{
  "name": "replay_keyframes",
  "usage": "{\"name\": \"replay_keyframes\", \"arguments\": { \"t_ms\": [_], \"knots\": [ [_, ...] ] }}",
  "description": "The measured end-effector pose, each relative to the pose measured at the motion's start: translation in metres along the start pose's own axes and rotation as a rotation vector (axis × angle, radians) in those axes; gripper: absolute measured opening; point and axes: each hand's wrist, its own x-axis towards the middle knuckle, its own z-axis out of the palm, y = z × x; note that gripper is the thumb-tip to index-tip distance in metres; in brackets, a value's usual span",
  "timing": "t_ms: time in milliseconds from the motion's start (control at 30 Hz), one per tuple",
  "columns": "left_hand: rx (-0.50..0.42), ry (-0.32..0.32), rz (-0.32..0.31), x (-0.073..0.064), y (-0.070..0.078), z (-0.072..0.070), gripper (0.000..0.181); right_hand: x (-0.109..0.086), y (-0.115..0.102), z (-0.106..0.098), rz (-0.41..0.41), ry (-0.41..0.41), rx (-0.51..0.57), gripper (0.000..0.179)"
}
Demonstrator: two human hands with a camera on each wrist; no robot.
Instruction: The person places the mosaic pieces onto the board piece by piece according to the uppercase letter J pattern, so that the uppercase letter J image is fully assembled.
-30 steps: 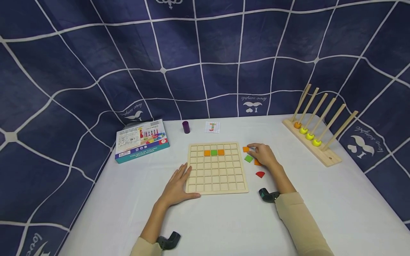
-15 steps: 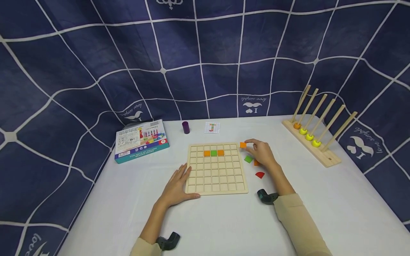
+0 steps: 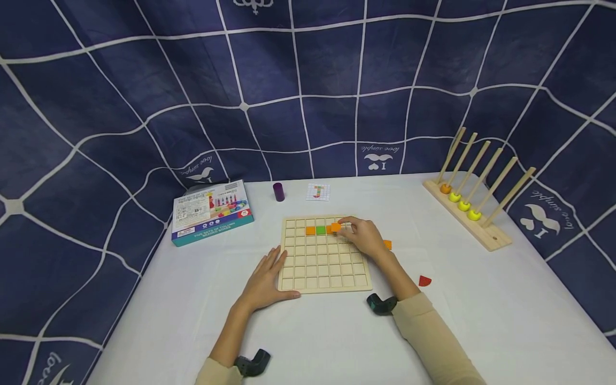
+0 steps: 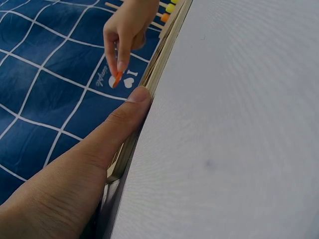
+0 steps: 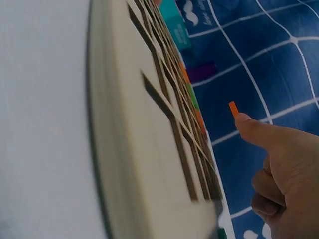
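A wooden grid board (image 3: 317, 270) lies flat on the white table. My left hand (image 3: 264, 280) rests at its lower left corner, fingers along the left side and thumb (image 4: 124, 117) against the near edge. Over the board's upper part, my right hand (image 3: 364, 237) pinches an orange square tile (image 3: 336, 227) between thumb and fingertips; the right wrist view shows this orange tile (image 5: 233, 108) held up clear of the board. In one row sit an orange tile (image 3: 310, 230), a green tile (image 3: 321, 230) and another orange tile (image 3: 329, 229), partly covered by the held one.
Right of the board lie an orange tile (image 3: 387, 244), half behind my wrist, and a red quarter-circle piece (image 3: 424, 280). Behind stand a box (image 3: 214, 211), a purple cylinder (image 3: 278, 192) and a pattern card (image 3: 318, 192). A pegged wooden rack (image 3: 469, 216) with beads stands right.
My right hand has lifted the orange tile and carried it left over the board. The red piece has shifted right and nearer. The loose green tile is now out of sight. My left hand stays put.
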Motion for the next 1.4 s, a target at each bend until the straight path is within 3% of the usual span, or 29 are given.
{"name": "replay_keyframes", "arguments": {
  "t_ms": [433,800,1400],
  "knots": [
    [0.007,-0.011,0.005,0.000,-0.003,0.001,0.119,0.002,-0.016,0.027,-0.055,-0.081,-0.017,0.031],
    [0.015,-0.012,0.006,0.001,-0.003,0.001,0.120,0.001,-0.015,0.032,-0.090,-0.103,-0.083,0.030],
    [0.014,0.000,0.022,0.001,-0.003,0.001,0.118,0.001,-0.015,0.033,-0.100,-0.096,-0.098,0.032]
  ]
}}
